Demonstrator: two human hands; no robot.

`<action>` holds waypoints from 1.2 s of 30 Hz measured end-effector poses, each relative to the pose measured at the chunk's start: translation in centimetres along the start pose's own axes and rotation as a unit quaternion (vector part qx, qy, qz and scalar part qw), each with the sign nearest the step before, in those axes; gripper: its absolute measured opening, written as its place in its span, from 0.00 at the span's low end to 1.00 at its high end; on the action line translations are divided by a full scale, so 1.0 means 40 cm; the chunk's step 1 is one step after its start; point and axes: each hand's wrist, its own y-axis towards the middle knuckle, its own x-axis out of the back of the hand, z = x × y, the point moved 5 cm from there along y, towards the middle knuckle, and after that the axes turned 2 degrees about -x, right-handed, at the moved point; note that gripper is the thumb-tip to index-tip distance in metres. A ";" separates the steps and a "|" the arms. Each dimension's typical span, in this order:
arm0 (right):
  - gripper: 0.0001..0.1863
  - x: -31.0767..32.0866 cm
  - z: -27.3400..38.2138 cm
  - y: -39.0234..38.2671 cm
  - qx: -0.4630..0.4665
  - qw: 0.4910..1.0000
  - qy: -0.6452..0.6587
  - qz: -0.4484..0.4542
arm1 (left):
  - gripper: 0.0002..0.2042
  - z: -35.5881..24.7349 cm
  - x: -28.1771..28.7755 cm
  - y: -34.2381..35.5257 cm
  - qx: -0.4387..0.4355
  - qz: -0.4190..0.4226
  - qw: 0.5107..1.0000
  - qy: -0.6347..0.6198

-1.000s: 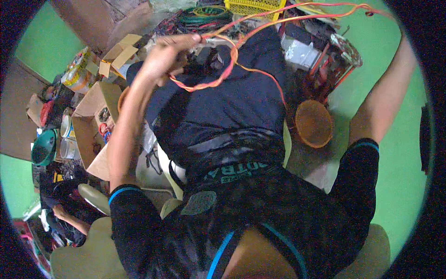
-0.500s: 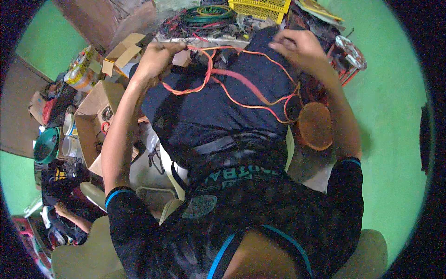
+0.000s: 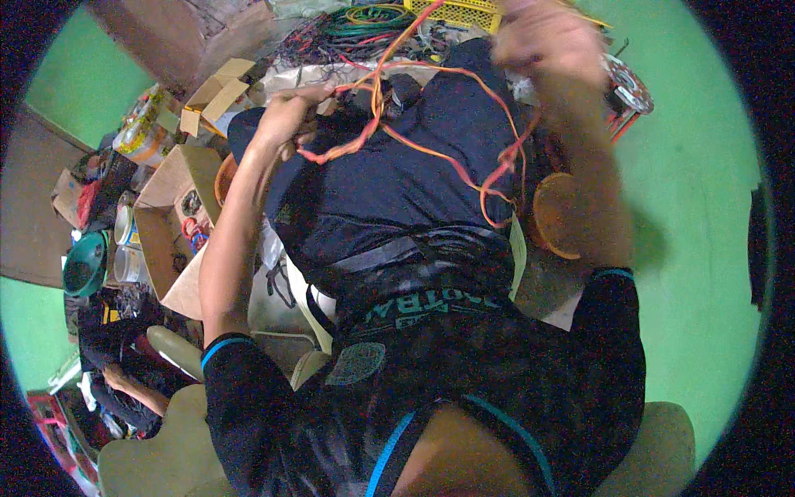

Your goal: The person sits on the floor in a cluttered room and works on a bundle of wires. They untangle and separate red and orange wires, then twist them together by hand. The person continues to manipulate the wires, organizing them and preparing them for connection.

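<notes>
A long red and yellow twisted wire (image 3: 431, 152) runs in loops above my lap. My left hand (image 3: 286, 124) is closed on it, with the thumb pressed against the fingers. One length of the wire rises from the crossing near my left hand to the top edge of the view. Other strands hang in a loose bend over my right thigh. My right hand (image 3: 548, 50) is raised at the upper right, smeared by motion. Its fingers are too blurred to show whether they hold any wire.
Coiled green cable (image 3: 364, 23) and tangled wires lie ahead, beside a yellow crate (image 3: 460, 15). To my left stand an open cardboard box (image 3: 170, 224) and a green basin (image 3: 85, 263). An orange-brown round container (image 3: 556, 217) is at my right. Another person's arm (image 3: 137, 389) shows at the lower left.
My right hand has moved up and toward the far side. A length of wire now stretches upward, and the loops over my lap have shifted. My left hand stays closed in nearly the same place.
</notes>
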 end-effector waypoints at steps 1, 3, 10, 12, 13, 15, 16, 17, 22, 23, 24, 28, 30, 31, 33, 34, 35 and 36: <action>0.10 0.076 0.064 -0.003 0.006 0.996 0.061 -0.063 | 0.10 0.051 0.018 0.069 -0.050 0.023 0.998 -0.034; 0.09 0.242 0.115 0.015 0.058 0.971 0.182 -0.147 | 0.10 0.029 0.049 0.030 0.020 -0.019 0.999 -0.043; 0.08 1.011 0.273 -0.268 0.109 0.848 -0.048 -0.517 | 0.12 0.108 0.290 0.051 -0.041 -0.081 0.991 -0.095; 0.11 1.087 0.210 -0.360 0.060 0.740 -0.358 -0.566 | 0.12 0.134 0.391 0.010 -0.051 -0.140 0.984 -0.098; 0.13 1.125 0.174 -0.424 0.030 0.639 -0.498 -0.585 | 0.12 0.134 0.418 0.001 -0.058 -0.158 0.982 -0.090; 0.09 1.359 0.090 -0.468 0.078 0.939 -0.007 -0.334 | 0.12 0.112 0.401 0.042 -0.089 -0.109 0.987 -0.083; 0.10 1.438 0.127 -0.536 -0.001 0.944 0.181 -0.277 | 0.12 0.107 0.358 0.093 -0.120 -0.067 0.987 -0.087; 0.11 1.364 -0.042 -0.384 -0.067 0.935 0.024 -0.348 | 0.11 0.088 0.360 0.047 -0.151 -0.103 0.982 -0.055; 0.19 0.802 -0.054 -0.169 -0.123 0.578 -0.753 -0.288 | 0.11 -0.013 0.197 0.004 -0.111 -0.089 0.989 0.034; 0.19 0.660 -0.019 -0.133 -0.084 0.692 -0.644 -0.315 | 0.11 -0.026 0.173 -0.003 -0.110 -0.083 0.989 0.050; 0.15 0.489 0.017 -0.107 -0.012 0.762 -0.562 -0.322 | 0.11 -0.041 0.149 -0.010 -0.110 -0.077 0.989 0.065; 0.09 -0.067 -0.039 -0.108 0.002 0.937 -0.343 0.058 | 0.11 -0.075 0.098 -0.020 -0.120 -0.086 0.987 0.069; 0.26 -0.199 -0.103 -0.123 -0.015 0.830 -0.543 0.125 | 0.10 -0.069 0.075 0.001 -0.130 -0.066 0.989 0.027; 0.29 -0.238 -0.134 -0.125 -0.022 0.827 -0.548 0.124 | 0.10 -0.070 0.065 0.003 -0.121 -0.062 0.991 0.005; 0.22 -0.272 -0.203 -0.128 -0.049 0.842 -0.522 0.124 | 0.10 -0.076 0.040 -0.004 -0.102 -0.051 0.993 -0.005; 0.18 -0.276 -0.220 -0.126 -0.074 0.865 -0.483 0.114 | 0.11 -0.075 0.038 -0.004 -0.091 -0.048 0.995 -0.010; 0.15 -0.273 -0.214 -0.121 -0.049 0.898 -0.428 0.095 | 0.11 -0.080 0.045 -0.002 -0.103 -0.061 0.993 -0.008; 0.13 -0.265 -0.210 -0.126 -0.027 0.927 -0.367 0.078 | 0.11 -0.075 0.050 -0.004 -0.110 -0.074 0.991 -0.005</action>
